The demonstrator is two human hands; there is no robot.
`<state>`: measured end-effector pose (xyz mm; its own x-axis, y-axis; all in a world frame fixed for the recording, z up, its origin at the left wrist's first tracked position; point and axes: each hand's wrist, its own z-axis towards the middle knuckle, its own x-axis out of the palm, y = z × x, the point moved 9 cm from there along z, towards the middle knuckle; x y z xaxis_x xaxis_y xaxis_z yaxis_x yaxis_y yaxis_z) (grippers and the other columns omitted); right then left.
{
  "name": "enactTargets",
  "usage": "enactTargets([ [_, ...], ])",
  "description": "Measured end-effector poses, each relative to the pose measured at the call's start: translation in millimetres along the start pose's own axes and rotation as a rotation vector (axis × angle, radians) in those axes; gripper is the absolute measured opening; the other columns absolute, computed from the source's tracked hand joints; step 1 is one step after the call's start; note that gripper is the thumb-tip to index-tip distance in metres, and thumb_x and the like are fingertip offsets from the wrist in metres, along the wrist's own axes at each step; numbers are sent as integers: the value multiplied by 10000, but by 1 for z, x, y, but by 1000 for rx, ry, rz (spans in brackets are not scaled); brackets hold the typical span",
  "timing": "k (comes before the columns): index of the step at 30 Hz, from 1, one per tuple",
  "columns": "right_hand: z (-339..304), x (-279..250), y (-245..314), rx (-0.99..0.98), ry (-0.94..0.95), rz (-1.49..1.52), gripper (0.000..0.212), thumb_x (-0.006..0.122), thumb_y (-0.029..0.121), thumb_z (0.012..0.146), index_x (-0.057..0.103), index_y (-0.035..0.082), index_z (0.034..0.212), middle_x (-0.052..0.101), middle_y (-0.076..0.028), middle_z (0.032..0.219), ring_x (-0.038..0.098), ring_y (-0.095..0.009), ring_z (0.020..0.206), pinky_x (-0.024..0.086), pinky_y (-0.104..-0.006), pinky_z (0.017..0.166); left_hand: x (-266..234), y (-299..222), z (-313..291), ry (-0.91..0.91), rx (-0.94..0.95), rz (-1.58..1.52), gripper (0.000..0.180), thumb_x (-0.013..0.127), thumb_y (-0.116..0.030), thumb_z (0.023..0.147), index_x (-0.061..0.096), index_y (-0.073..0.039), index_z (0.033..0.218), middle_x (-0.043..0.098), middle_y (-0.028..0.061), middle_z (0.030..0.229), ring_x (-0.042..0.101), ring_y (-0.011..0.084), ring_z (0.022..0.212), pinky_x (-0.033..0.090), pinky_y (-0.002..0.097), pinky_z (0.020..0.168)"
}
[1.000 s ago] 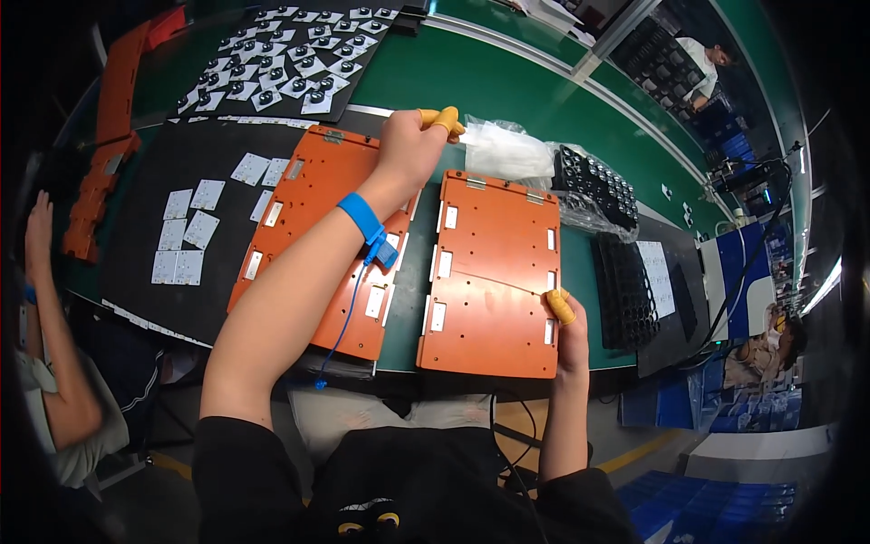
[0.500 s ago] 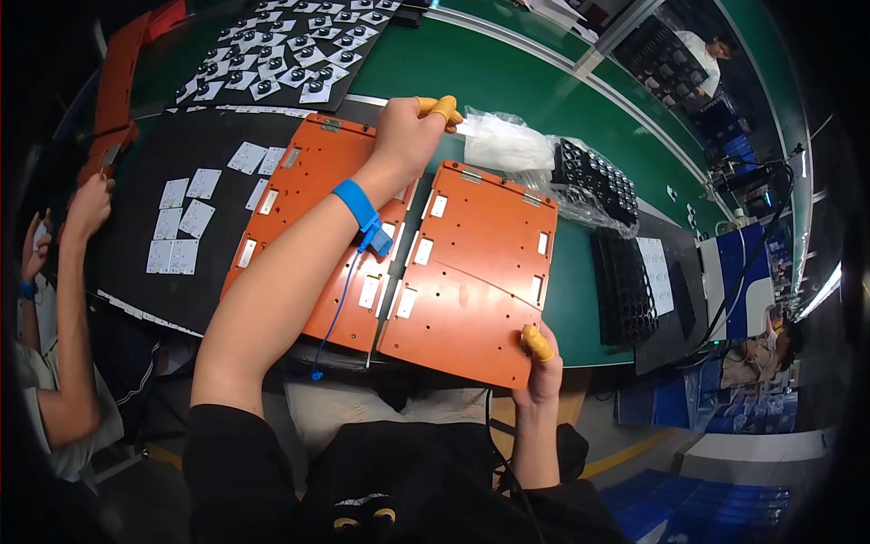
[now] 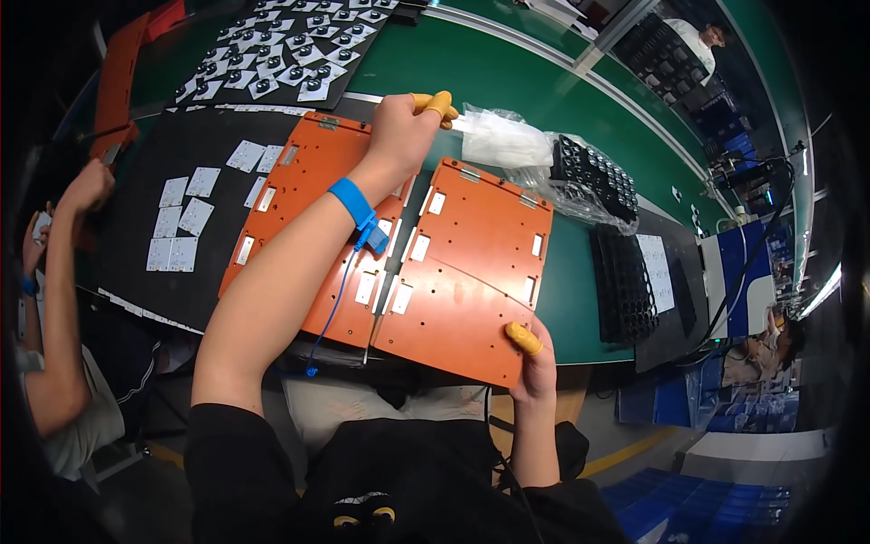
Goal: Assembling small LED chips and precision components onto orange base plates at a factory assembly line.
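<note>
Two orange fixture plates with metal clips and white labels lie side by side: a left plate point(image 3: 292, 195) and a right plate point(image 3: 471, 263). My right hand point(image 3: 535, 363) grips the near right corner of the right plate, its yellow-cotted thumb flat on top and the other fingers hidden beneath. Reaching past the left plate, my left hand point(image 3: 408, 131) has its yellow-cotted fingers pinched together. A small white edge shows at those fingertips, beside a white packet in clear plastic point(image 3: 507, 140); whether they grip the packet is unclear. My left wrist wears a blue strap point(image 3: 353, 201) with a cord.
White cards point(image 3: 201, 183) lie on a black mat at left; beyond is a sheet of cards with black round parts point(image 3: 272, 59). Black trays point(image 3: 594, 177) stand at right, one partly bagged. At far left a co-worker's hand point(image 3: 86, 186) is beside another orange plate point(image 3: 109, 150).
My right thumb has slid inward and now lies flatter on the right plate's corner. My left hand has hardly moved. The co-worker's hand at far left has shifted slightly.
</note>
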<state>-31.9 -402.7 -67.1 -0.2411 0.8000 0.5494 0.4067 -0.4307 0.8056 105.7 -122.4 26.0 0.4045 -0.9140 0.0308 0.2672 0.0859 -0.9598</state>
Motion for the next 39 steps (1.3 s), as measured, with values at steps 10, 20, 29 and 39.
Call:
enactTargets([
  [10,6,-7,-3,50,-37,-50,338,662,50,857,485,-56,1125,642,-71,884,633,-100,725,528,-244,653,-1,2,-1,-22,8,10,270,577,-172,916,707,58,859,704,108,781,662,138,724,502,261,675],
  [20,-21,-18,11,-155,-211,-129,111,601,96,871,588,8,938,607,-41,797,560,-115,650,456,-234,610,-10,6,12,-87,108,123,229,639,-181,803,700,36,840,648,207,668,656,293,615,488,367,574],
  [29,-44,-45,19,-234,-248,-205,234,588,124,852,595,-5,1048,640,-131,1014,624,-243,925,494,-364,871,-6,13,14,-20,101,135,189,636,-178,748,681,5,735,640,221,684,665,342,665,504,408,581],
  [39,-56,59,82,-309,169,-50,503,505,273,932,462,-11,1344,506,-247,1313,546,-365,1141,445,-479,983,-15,2,5,-121,61,165,298,635,-237,812,649,16,657,618,211,630,627,363,623,502,419,603],
])
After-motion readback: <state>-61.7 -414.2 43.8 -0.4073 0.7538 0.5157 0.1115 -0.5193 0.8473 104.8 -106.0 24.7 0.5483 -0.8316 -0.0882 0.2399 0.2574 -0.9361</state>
